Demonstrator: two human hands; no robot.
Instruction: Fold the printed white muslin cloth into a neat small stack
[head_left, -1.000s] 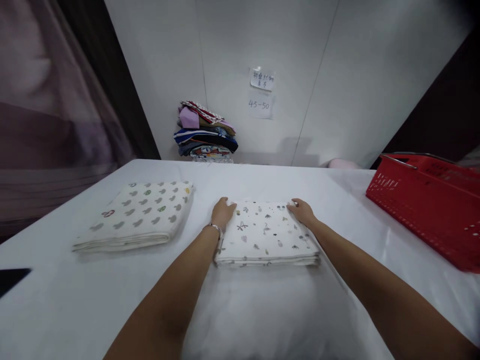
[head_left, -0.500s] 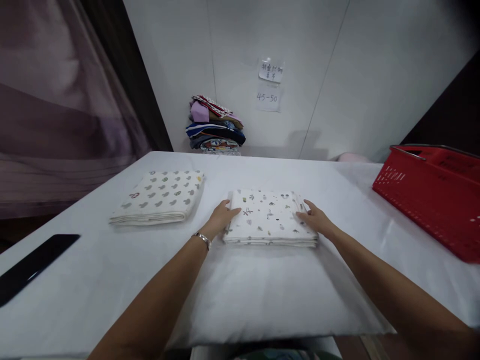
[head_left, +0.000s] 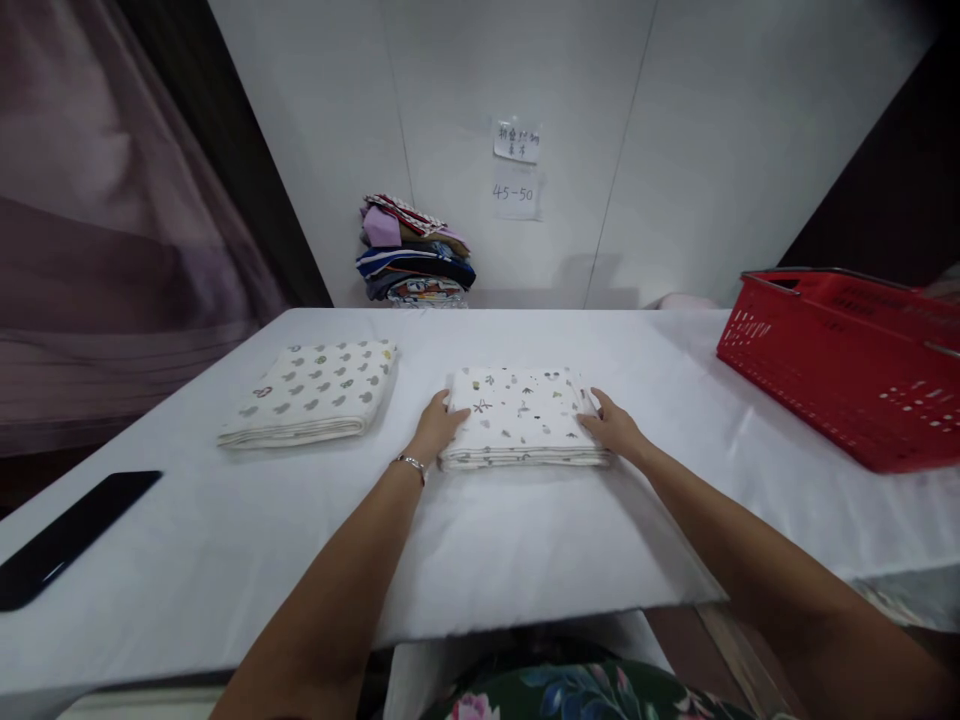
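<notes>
A folded white cloth with small dark prints [head_left: 521, 415] lies on the white table [head_left: 525, 540] in front of me. My left hand [head_left: 441, 424], a bracelet on its wrist, lies against the cloth's left edge with its fingers resting on top. My right hand [head_left: 615, 425] lies against the right edge, its fingers flat on the cloth. Neither hand has lifted it. A second folded white cloth with grey shapes [head_left: 311, 390] sits to the left, untouched.
A red plastic basket [head_left: 840, 360] stands at the table's right side. A stack of folded coloured clothes [head_left: 412, 250] sits by the white wall at the back. A flat black object [head_left: 71, 535] lies near the left front edge.
Both hands slid from the cloth's far corners back to its near sides. The view pulled back, so the table's front edge and my lap show now.
</notes>
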